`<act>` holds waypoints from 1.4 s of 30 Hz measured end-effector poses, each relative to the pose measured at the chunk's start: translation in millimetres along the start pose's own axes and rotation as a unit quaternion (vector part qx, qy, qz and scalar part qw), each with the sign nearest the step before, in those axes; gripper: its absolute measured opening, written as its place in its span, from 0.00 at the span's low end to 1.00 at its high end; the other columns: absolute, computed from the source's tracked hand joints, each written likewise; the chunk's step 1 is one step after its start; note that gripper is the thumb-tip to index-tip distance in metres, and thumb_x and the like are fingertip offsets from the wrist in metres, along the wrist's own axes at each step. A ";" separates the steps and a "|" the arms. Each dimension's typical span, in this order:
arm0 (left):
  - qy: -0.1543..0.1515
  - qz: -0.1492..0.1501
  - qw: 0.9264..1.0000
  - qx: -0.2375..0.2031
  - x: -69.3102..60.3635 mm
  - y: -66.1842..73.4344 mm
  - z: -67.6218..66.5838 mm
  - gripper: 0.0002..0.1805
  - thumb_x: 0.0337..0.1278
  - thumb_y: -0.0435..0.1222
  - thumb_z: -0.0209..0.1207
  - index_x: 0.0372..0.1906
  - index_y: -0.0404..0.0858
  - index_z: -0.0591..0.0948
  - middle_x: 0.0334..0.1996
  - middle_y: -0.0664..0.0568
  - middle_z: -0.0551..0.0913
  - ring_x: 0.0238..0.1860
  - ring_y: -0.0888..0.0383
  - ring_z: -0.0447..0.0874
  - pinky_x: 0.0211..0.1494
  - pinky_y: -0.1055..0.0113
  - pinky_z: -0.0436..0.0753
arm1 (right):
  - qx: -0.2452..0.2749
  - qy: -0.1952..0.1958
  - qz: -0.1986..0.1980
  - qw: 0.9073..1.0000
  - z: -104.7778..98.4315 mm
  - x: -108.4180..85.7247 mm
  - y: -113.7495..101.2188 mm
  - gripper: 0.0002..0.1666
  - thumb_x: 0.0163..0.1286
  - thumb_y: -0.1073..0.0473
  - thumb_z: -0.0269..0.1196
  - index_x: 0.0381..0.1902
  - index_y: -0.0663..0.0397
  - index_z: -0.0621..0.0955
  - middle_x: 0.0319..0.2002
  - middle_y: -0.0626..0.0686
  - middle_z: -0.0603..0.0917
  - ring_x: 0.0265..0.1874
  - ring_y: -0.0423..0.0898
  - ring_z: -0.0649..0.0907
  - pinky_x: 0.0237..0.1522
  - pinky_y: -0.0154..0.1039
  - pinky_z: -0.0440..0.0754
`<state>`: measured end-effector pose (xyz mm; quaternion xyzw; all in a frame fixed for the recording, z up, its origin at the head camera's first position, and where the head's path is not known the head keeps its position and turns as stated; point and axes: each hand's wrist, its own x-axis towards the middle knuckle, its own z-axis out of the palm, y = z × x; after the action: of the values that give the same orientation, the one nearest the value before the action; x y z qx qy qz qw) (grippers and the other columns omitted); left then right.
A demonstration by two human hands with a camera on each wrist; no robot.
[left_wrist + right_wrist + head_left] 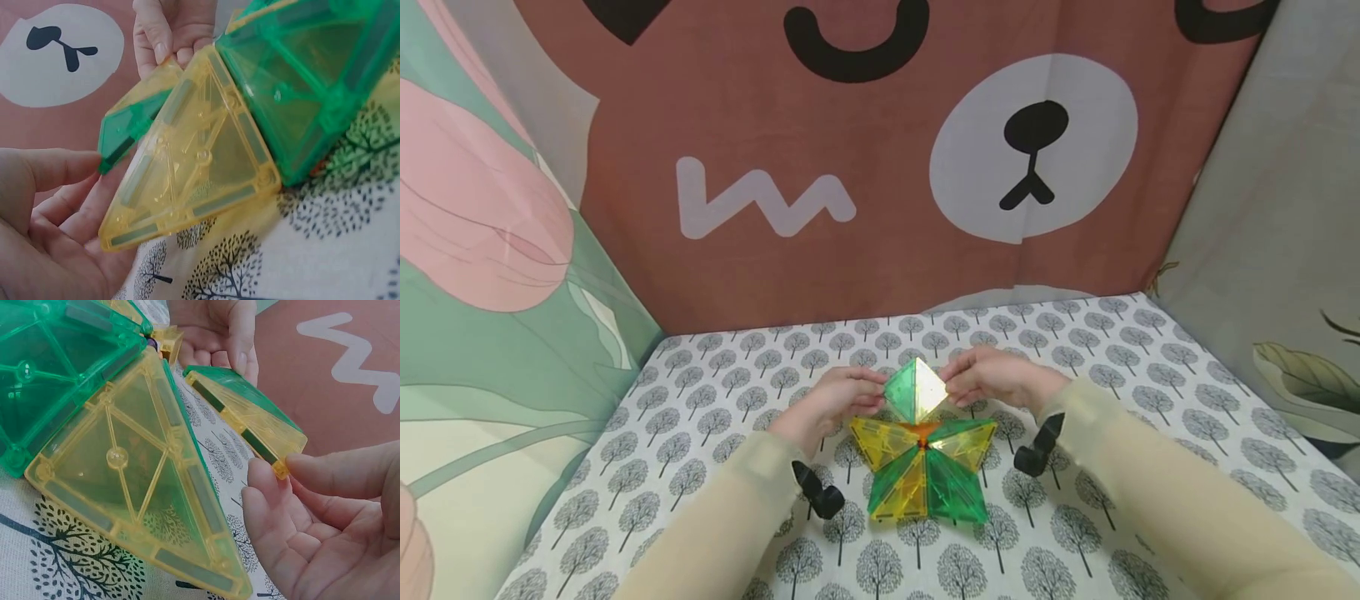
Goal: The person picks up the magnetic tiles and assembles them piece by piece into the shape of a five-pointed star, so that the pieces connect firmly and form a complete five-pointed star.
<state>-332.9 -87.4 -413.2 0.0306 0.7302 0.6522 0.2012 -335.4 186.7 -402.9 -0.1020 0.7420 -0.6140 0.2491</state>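
Observation:
Both hands hold a folded pair of triangular magnetic tiles point(901, 390), one green and one yellow, joined along an edge. The left hand point(838, 398) pinches the green side's corner between thumb and fingers. On the opposite side, the right hand point(988, 377) pinches the yellow corner, seen closely in the right wrist view. Just nearer than this pair stands a star-shaped magnetic tile build point(957, 487) of raised green and yellow points, with some orange at its far side. A gap shows between pair and build in the right wrist view, where a yellow tile point(134, 447) fills the foreground.
The build stands on a white cloth point(715, 492) printed with grey trees. Behind the table hangs a brown curtain point(880, 267) with a bear face. Patterned drapes point(482, 350) close off the left, and another drape point(1262, 250) the right. Black straps point(816, 490) circle both sleeved wrists.

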 end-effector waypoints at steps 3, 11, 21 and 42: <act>0.008 0.000 0.999 0.044 -0.2 -1.8 -1.8 0.12 0.61 0.33 0.64 0.49 0.36 0.85 0.41 0.48 0.86 0.48 0.49 0.84 0.57 0.55 0.80 | 0.008 -0.003 0.001 1.000 1.7 -0.8 -0.1 0.16 0.65 0.74 0.60 0.51 0.77 0.77 0.40 0.63 0.82 0.36 0.52 0.85 0.47 0.45 0.85; -0.001 -0.003 0.995 0.099 1.5 -8.3 -3.7 0.10 0.58 0.36 0.66 0.45 0.40 0.87 0.42 0.52 0.85 0.41 0.53 0.82 0.46 0.62 0.78 | 0.017 -0.018 0.015 1.000 1.9 -1.3 3.3 0.14 0.64 0.75 0.60 0.48 0.75 0.78 0.37 0.62 0.84 0.34 0.50 0.85 0.45 0.44 0.85; -0.017 -0.013 0.989 0.144 0.4 -11.1 -0.3 0.08 0.58 0.36 0.67 0.43 0.41 0.87 0.45 0.51 0.83 0.42 0.53 0.82 0.56 0.54 0.78 | 0.018 -0.023 0.029 0.999 2.7 0.4 7.5 0.14 0.65 0.75 0.59 0.49 0.75 0.77 0.36 0.61 0.84 0.33 0.50 0.85 0.45 0.45 0.85; -0.040 0.002 0.977 0.208 2.1 -11.6 -0.4 0.09 0.62 0.38 0.64 0.45 0.43 0.88 0.45 0.54 0.84 0.45 0.56 0.81 0.60 0.51 0.76 | -0.101 -0.010 0.038 0.994 2.7 2.0 13.8 0.12 0.62 0.68 0.66 0.45 0.63 0.83 0.31 0.55 0.84 0.24 0.43 0.77 0.25 0.32 0.75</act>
<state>-332.5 -88.9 -424.9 0.0991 0.8411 0.4851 0.2179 -333.7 186.6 -416.9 -0.1045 0.8010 -0.5252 0.2675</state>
